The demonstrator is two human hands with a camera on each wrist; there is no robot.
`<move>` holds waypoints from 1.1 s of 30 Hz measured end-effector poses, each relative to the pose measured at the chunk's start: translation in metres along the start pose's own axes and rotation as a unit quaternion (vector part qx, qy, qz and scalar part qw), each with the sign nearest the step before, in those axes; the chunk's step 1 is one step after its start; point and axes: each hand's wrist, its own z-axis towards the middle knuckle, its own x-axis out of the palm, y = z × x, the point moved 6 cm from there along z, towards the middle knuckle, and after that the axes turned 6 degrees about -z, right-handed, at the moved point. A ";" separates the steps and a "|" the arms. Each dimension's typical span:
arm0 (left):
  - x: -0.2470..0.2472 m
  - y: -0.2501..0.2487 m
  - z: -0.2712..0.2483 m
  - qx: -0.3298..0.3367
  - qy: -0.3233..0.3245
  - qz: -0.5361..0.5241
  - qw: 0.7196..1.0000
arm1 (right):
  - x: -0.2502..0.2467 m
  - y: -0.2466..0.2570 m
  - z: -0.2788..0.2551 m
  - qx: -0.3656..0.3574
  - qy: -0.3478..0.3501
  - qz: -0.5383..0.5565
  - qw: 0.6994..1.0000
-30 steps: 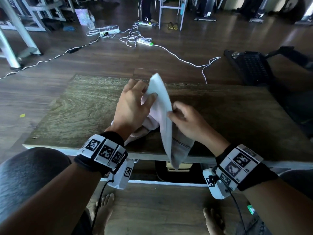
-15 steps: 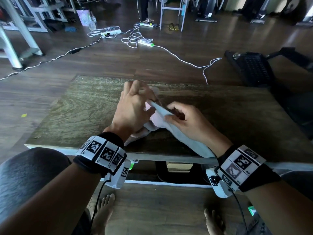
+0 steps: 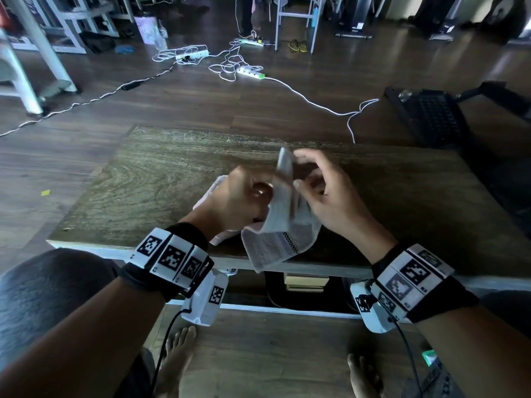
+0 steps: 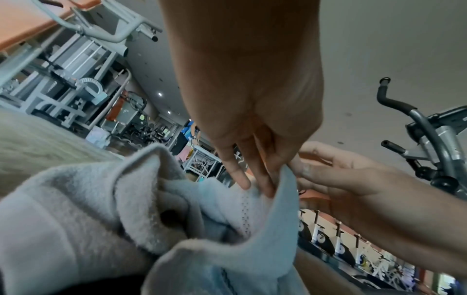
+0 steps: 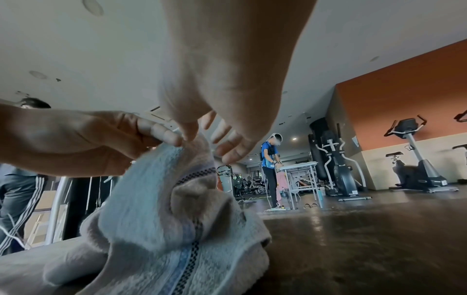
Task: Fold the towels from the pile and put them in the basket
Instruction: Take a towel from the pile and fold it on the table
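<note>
The towel (image 3: 283, 225) is pale, a soft blue-white terry cloth with a narrow dark checked band woven across it near one end. It hangs bunched and creased between the two hands above the near part of the table (image 3: 149, 179), its lower end drooping past the table's front edge. Its top edge stands up as a thin strip between the hands. The left hand (image 3: 241, 199) has its grip closed on that upper edge, fingers curled round the cloth. The right hand (image 3: 330, 196) pinches the same edge just beside it with thumb and forefinger, the other fingers spread loosely. Under the left hand, a second, pinkish towel (image 3: 209, 193) lies crumpled on the table, touching the held one.
</note>
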 end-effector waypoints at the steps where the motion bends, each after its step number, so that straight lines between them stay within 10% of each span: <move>1: 0.006 0.000 -0.002 -0.014 0.024 -0.018 0.999 | 0.001 0.002 0.000 -0.010 0.004 -0.011 1.000; 6: 0.016 0.003 -0.007 -0.068 0.008 -0.065 0.996 | 0.006 0.010 0.001 -0.080 0.014 -0.044 0.996; 33: -0.065 0.025 -0.019 -0.122 -0.156 0.224 0.954 | -0.085 -0.003 -0.015 0.026 -0.200 -0.031 0.979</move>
